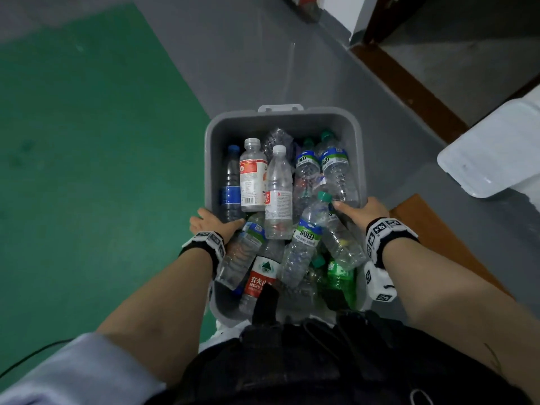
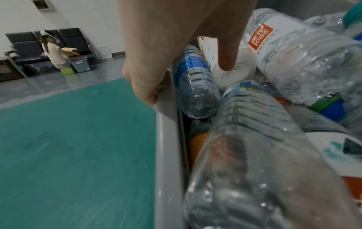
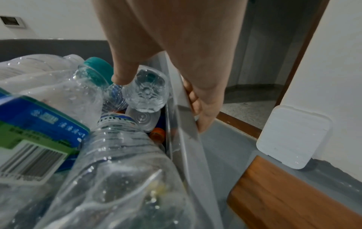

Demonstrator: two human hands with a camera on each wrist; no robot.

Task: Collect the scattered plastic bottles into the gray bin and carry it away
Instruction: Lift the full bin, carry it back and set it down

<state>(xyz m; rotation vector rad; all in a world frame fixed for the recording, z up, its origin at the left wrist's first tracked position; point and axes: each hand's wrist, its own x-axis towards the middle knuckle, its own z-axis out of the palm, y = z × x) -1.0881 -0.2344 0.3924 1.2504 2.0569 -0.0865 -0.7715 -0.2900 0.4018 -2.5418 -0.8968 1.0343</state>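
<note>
The gray bin (image 1: 280, 119) is held up in front of my waist, filled with several empty plastic bottles (image 1: 277, 194). My left hand (image 1: 211, 222) grips the bin's left rim (image 2: 166, 124), fingers curled under the outside and thumb inside over the bottles (image 2: 293, 65). My right hand (image 1: 363, 213) grips the right rim (image 3: 188, 124) the same way, thumb inside next to a green-capped bottle (image 3: 96, 68), fingers wrapped under the edge.
Green flooring (image 1: 87, 171) lies to the left, gray floor (image 1: 263, 54) ahead. A white lid (image 1: 493, 153) leans against the wall at right, by a wooden strip (image 3: 284, 193) and a doorway (image 3: 264, 62). Far off, a person (image 2: 53, 51) crouches by another gray bin (image 2: 80, 63) and chairs.
</note>
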